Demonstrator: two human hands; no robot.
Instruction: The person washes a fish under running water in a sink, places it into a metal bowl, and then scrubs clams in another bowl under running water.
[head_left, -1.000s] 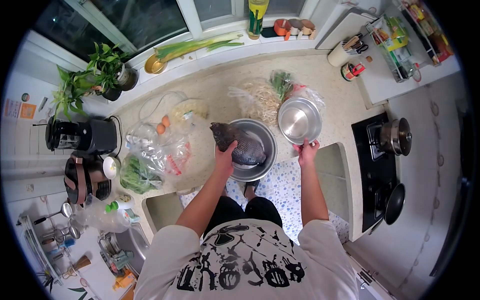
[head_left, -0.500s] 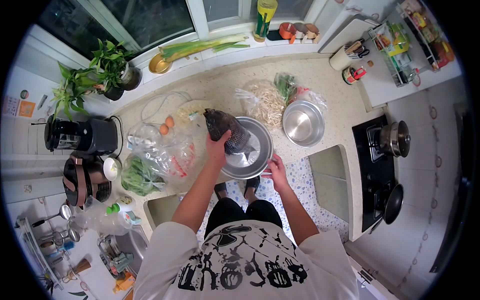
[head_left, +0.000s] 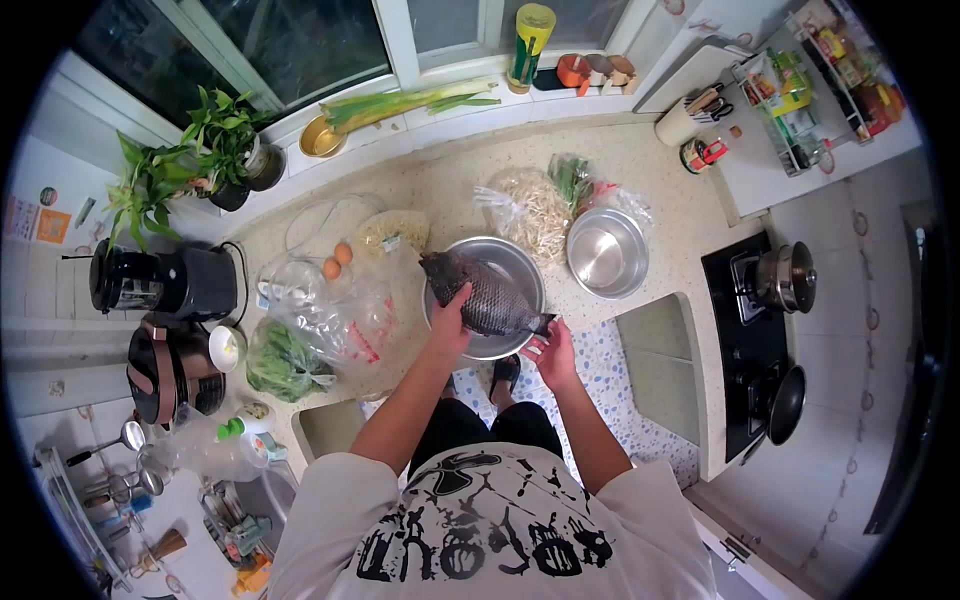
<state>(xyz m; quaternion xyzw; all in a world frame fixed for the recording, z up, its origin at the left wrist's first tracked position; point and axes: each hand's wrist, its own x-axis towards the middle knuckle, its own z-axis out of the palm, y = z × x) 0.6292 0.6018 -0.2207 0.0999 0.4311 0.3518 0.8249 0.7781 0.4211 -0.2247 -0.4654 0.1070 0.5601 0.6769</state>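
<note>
A whole dark, scaly fish [head_left: 495,300] lies slantwise over a round metal basin [head_left: 528,262], its head toward the upper left and its tail at the lower right. Wrapped around the fish's near side is my left hand [head_left: 452,322], closed on its body. At the tail, by the basin's right rim, my right hand [head_left: 554,352] has its thumb and fingers on either side of the tail fin. The fish hides much of the basin's inside.
Right of the basin stands a metal pot [head_left: 607,255], with a bag of bean sprouts [head_left: 525,205] behind it. Plastic bags [head_left: 345,310], leafy greens [head_left: 280,358] and eggs [head_left: 338,262] lie to the left. A gas stove [head_left: 735,350] is at the far right.
The fish has swung from steeply upright to a flatter slant across the basin, its tail moving right. My right hand has shifted from the basin's rim to the tail.
</note>
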